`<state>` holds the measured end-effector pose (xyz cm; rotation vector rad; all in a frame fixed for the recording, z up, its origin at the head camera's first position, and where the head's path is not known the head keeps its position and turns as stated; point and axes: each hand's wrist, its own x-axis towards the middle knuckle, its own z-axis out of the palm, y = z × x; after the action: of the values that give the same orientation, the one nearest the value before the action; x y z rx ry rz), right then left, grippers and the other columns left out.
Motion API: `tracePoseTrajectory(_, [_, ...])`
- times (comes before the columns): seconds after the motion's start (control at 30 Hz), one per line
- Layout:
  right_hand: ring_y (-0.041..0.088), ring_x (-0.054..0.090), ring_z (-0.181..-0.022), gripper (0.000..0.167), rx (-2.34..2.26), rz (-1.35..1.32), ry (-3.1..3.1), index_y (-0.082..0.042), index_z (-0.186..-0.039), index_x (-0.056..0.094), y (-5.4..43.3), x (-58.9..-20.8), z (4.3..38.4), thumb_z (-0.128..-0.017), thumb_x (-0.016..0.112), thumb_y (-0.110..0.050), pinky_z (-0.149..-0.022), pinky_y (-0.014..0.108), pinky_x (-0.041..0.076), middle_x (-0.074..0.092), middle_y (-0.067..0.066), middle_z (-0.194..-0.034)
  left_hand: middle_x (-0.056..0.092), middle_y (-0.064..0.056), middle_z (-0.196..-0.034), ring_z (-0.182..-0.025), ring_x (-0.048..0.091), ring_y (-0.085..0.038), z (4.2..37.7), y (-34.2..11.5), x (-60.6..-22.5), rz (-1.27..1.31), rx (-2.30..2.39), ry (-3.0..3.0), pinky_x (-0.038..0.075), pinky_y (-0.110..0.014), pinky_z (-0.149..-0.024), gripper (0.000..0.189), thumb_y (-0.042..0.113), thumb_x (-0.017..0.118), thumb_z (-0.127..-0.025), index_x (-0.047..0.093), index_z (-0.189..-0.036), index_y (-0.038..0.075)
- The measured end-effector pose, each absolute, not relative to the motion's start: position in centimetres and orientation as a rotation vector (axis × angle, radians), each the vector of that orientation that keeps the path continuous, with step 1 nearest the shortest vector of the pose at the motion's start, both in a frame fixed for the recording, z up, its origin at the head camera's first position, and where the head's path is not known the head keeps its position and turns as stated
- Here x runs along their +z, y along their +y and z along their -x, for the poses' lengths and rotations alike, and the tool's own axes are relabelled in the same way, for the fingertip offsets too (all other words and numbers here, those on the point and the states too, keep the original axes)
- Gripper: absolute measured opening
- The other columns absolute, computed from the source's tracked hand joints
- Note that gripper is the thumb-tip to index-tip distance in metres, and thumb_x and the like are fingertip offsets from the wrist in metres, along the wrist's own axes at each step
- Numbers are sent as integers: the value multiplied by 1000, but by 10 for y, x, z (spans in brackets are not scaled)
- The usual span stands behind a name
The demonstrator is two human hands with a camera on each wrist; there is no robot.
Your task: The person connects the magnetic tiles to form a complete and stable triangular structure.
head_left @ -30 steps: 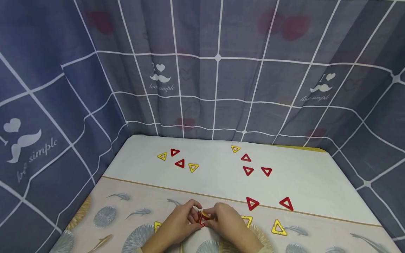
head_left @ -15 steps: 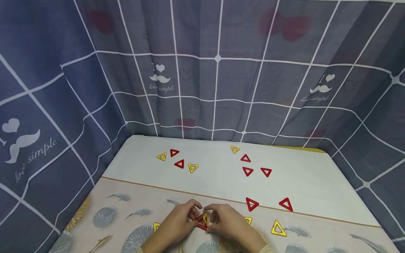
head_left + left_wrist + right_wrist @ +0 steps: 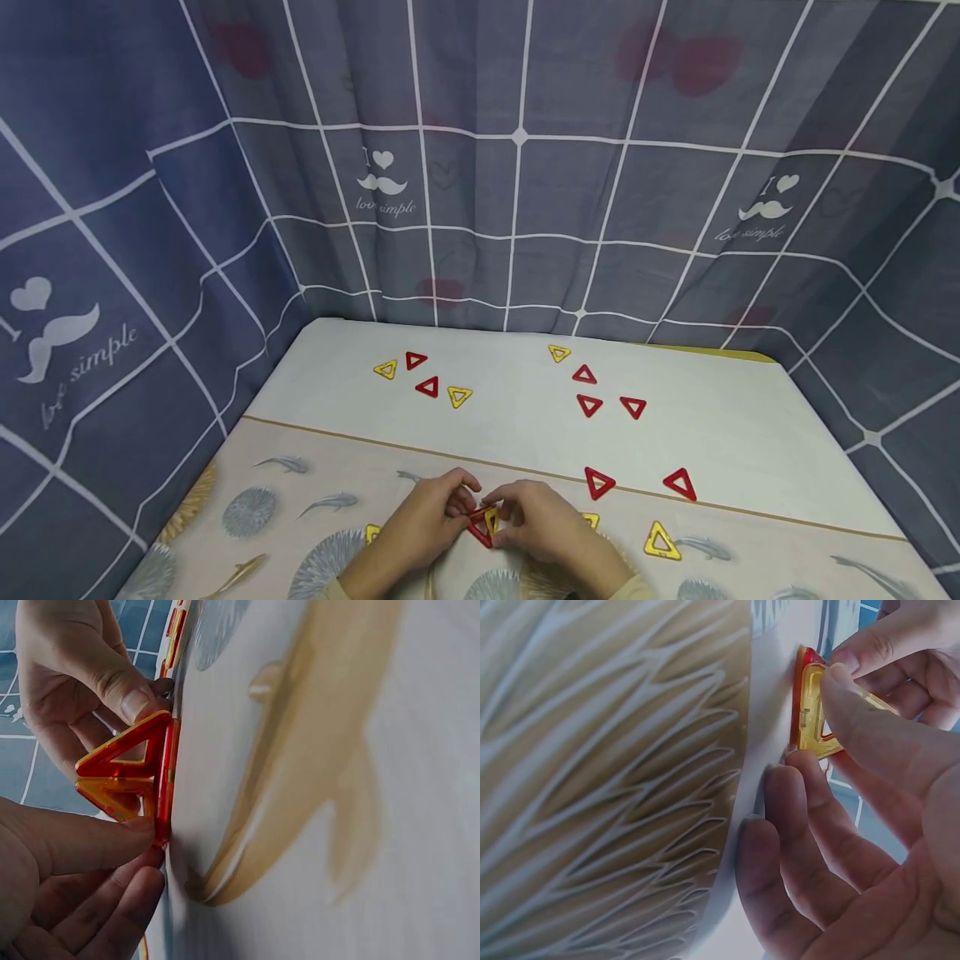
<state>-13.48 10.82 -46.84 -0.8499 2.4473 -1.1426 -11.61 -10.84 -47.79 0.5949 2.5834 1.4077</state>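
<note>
My left hand [image 3: 431,521] and right hand [image 3: 543,521] meet at the front middle of the table over small triangular building tiles with open centers. A red tile [image 3: 478,536] lies low between them. My right thumb and fingers pinch a yellow tile [image 3: 808,697] that stands up from the red one. In the left wrist view, two triangles stand side by side on the flat base tile [image 3: 174,772], one red [image 3: 161,746] and one orange-looking [image 3: 94,787]. My left thumb and fingers pinch the red tiles at the left side. Fingers partly hide the cluster.
Right of my hands lie red tiles [image 3: 592,483] and a yellow tile [image 3: 662,553]; another yellow tile [image 3: 371,533] shows beside my left forearm. Several red and yellow tiles lie in two groups farther back on the table [image 3: 510,433]. A checked curtain [image 3: 480,183] encloses the far sides.
The yellow tile has turned from tilted over to standing more upright. My right fingers have shifted around it, and more of the red tile below shows now.
</note>
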Motion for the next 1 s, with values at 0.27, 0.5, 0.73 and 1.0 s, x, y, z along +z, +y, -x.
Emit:
tracePoseTrajectory(0.27, [3, 52, -67, 32, -1113, 810, 2498, -12, -101, 74, 111, -469, 136, -74, 90, -17, -62, 25, 44, 59, -8, -75, 67, 0, -90, -80, 63, -12, 120, -128, -465, -547, 1316, 2732, 53, -31, -72, 34, -7, 77, -81, 64, -110, 5])
tracePoseTrajectory(0.5, [1, 49, -63, 25, -1108, 773, 2537, -14, -90, 70, 114, -468, 134, -75, 90, -19, -60, 24, 43, 54, -13, -68, 68, -3, -98, -88, 66, -17, 121, -171, -453, -365, 1349, 2813, 54, -30, -79, 32, -8, 75, -84, 66, -111, 6])
tracePoseTrajectory(0.73, [0, 45, -59, 24, -1123, 731, 2549, -15, -80, 67, 116, -469, 134, -75, 90, -19, -55, 23, 40, 52, -13, -63, 69, -1, -102, -94, 66, -24, 120, -202, -453, -393, 1262, 2773, 54, -35, -80, 26, 5, 80, -84, 69, -108, 10])
tracePoseTrajectory(1.0, [0, 47, -61, 22, -1133, 691, 2571, -16, -79, 68, 117, -471, 133, -76, 90, -20, -57, 23, 41, 54, -15, -66, 68, 6, -109, -104, 64, -17, 111, -220, -465, -522, 1212, 2569, 51, -34, -91, 44, 34, 89, -76, 70, -111, 15])
